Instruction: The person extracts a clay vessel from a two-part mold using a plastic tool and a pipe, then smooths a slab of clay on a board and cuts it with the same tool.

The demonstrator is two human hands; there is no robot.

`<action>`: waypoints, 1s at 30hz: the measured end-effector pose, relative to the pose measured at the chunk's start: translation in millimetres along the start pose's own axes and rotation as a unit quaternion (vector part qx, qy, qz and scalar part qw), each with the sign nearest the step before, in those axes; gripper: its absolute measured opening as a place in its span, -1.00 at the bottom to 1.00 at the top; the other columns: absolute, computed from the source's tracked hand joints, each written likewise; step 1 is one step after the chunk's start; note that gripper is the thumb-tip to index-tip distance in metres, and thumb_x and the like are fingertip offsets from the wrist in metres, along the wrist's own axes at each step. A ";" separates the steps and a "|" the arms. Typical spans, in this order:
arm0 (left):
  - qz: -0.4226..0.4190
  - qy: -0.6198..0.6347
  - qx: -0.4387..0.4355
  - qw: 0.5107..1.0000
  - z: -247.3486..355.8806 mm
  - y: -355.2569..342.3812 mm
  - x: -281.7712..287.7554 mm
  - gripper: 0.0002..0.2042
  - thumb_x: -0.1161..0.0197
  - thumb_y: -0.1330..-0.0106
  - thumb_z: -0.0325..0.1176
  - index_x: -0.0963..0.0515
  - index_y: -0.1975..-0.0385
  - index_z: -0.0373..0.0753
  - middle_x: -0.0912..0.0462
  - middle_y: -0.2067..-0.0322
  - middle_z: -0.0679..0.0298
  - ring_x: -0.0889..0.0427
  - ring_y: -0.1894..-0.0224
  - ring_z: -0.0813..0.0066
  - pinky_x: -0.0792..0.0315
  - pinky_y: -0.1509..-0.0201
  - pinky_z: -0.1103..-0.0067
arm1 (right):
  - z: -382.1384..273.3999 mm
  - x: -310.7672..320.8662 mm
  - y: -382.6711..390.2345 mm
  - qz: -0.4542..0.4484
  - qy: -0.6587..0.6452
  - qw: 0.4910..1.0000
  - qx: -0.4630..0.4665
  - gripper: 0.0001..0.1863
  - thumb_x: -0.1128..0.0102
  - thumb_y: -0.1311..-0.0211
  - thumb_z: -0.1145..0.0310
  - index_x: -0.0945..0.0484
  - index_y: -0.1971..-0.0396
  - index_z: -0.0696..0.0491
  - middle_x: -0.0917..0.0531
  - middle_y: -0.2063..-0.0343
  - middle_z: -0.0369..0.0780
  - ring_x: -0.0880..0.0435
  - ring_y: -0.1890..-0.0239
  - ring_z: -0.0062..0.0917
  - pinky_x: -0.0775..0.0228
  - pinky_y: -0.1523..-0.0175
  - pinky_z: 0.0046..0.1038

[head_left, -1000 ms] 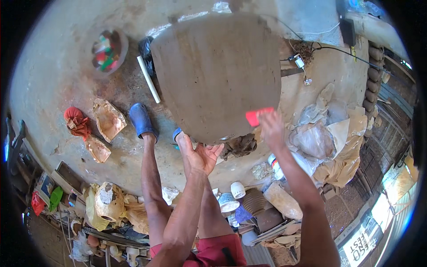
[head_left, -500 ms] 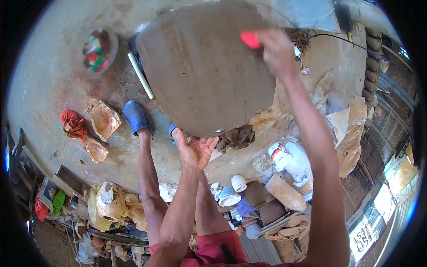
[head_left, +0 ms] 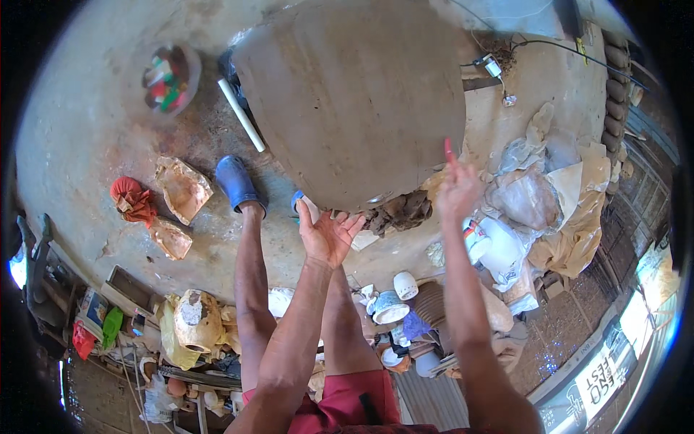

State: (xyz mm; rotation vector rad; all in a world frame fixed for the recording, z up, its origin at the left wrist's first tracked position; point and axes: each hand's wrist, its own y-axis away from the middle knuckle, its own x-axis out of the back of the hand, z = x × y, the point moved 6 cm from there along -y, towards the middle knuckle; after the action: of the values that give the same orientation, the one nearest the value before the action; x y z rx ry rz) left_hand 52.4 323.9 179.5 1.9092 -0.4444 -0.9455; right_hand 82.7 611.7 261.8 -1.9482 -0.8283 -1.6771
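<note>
A broad, smooth grey-brown clay slab (head_left: 354, 101) fills the upper middle of the view. My right hand (head_left: 460, 194) is at its near right corner, fingers closed on a small red scraper (head_left: 449, 150) seen nearly edge-on. The hand is slightly blurred. My left hand (head_left: 330, 239) lies palm up at the slab's near edge, fingers spread and holding nothing. Whether its fingertips touch the slab's edge, I cannot tell. Dark, rough lumps of clay (head_left: 406, 211) sit just right of it, partly under the slab's near edge.
A white tube (head_left: 241, 116) lies left of the slab. Farther left are a bowl of colourful pieces (head_left: 194, 76), broken plaster-like shells (head_left: 182, 189) and a red cloth bundle (head_left: 130, 199). Plastic bags (head_left: 524, 199) lie at right, below a cable with a white plug (head_left: 493, 66). Pots (head_left: 391, 307) crowd near my legs.
My right hand has come back toward me with the red scraper, from the slab's far right to its near right corner. My left hand stays palm up at the near edge.
</note>
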 end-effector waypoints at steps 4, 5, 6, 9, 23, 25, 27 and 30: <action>-0.039 -0.005 0.035 0.999 7.7 0.9 -4.5 0.08 -0.07 -0.24 0.63 -0.28 -0.38 -0.37 -0.58 -0.13 -0.16 -0.60 -0.20 -0.12 -0.49 -0.38 0.10 | -82.6 -28.1 76.8 0.042 -0.078 0.996 0.024 -0.72 -0.22 -0.24 0.48 -0.79 0.09 0.08 -0.50 0.46 -0.15 -0.55 0.40 -0.21 -0.36 0.28 -0.11; -0.053 -0.002 0.039 0.998 9.1 -0.1 -1.5 0.07 -0.05 -0.25 0.63 -0.29 -0.38 -0.35 -0.61 -0.11 -0.13 -0.62 -0.18 -0.07 -0.50 -0.36 0.11 | -109.8 -31.3 94.3 0.018 -0.118 0.993 0.010 -0.70 -0.23 -0.17 0.51 -0.78 0.10 0.09 -0.53 0.45 -0.15 -0.56 0.39 -0.22 -0.39 0.26 -0.12; -0.068 0.001 0.044 0.997 9.7 -2.5 6.3 0.06 -0.03 -0.26 0.64 -0.30 -0.38 -0.33 -0.63 -0.09 -0.11 -0.65 -0.16 -0.02 -0.51 -0.34 0.13 | -135.3 -32.5 110.0 -0.006 -0.157 0.988 -0.004 -0.67 -0.23 -0.09 0.54 -0.78 0.12 0.10 -0.55 0.44 -0.16 -0.57 0.37 -0.22 -0.43 0.24 -0.13; -0.018 -0.049 -0.021 0.998 16.6 -14.0 27.3 0.03 0.04 -0.28 0.65 -0.33 -0.38 -0.27 -0.69 -0.03 -0.04 -0.70 -0.08 0.09 -0.55 -0.29 0.16 | -180.7 -37.0 132.5 -0.078 -0.161 0.981 0.078 -0.68 -0.37 0.00 0.48 -0.78 0.16 0.07 -0.65 0.39 -0.24 -0.66 0.32 -0.29 -0.55 0.19 -0.24; -0.032 -0.001 0.042 0.999 11.6 -3.9 7.3 0.17 -0.01 -0.25 0.65 0.05 -0.59 -0.24 -0.36 -0.38 -0.26 -0.51 -0.34 -0.16 -0.47 -0.40 0.14 | -27.8 -35.1 -141.7 0.036 0.091 0.983 -0.156 -0.66 -0.28 -0.25 0.06 -0.74 0.38 0.06 -0.75 0.48 -0.03 -0.75 0.39 -0.06 -0.52 0.23 -0.04; -0.027 0.008 0.057 0.998 4.0 -1.2 9.5 0.17 0.01 -0.27 0.65 0.07 -0.60 -0.23 -0.37 -0.38 -0.26 -0.51 -0.34 -0.14 -0.47 -0.40 0.15 | -86.3 -34.8 -199.2 0.057 0.043 0.993 -0.098 -0.71 -0.29 -0.17 0.16 -0.66 0.56 0.08 -0.73 0.49 0.01 -0.73 0.39 0.02 -0.52 0.25 -0.05; -0.011 0.012 0.049 0.999 8.7 1.4 9.4 0.16 0.04 -0.29 0.64 0.10 -0.61 -0.23 -0.38 -0.37 -0.25 -0.52 -0.34 -0.12 -0.46 -0.39 0.16 | -170.7 -38.2 -228.0 0.039 0.029 0.999 -0.023 -0.77 -0.29 -0.12 0.22 -0.70 0.53 0.08 -0.74 0.47 0.01 -0.73 0.36 0.05 -0.53 0.22 -0.03; -0.019 0.025 0.055 0.998 7.3 3.3 -0.8 0.08 0.01 -0.28 0.64 -0.06 -0.57 -0.14 -0.51 -0.27 -0.17 -0.60 -0.26 -0.01 -0.52 -0.31 0.23 | -262.1 -48.9 -224.3 0.021 0.008 0.991 0.136 -0.76 -0.33 -0.16 0.22 -0.79 0.33 0.07 -0.77 0.31 -0.02 -0.77 0.23 -0.01 -0.61 0.09 -0.05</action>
State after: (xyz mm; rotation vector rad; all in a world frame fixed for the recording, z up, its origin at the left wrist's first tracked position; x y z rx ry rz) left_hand 46.6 318.5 180.7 2.0441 -0.4388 -0.9116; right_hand -264.7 591.1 245.9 -1.7523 -0.9476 -1.4685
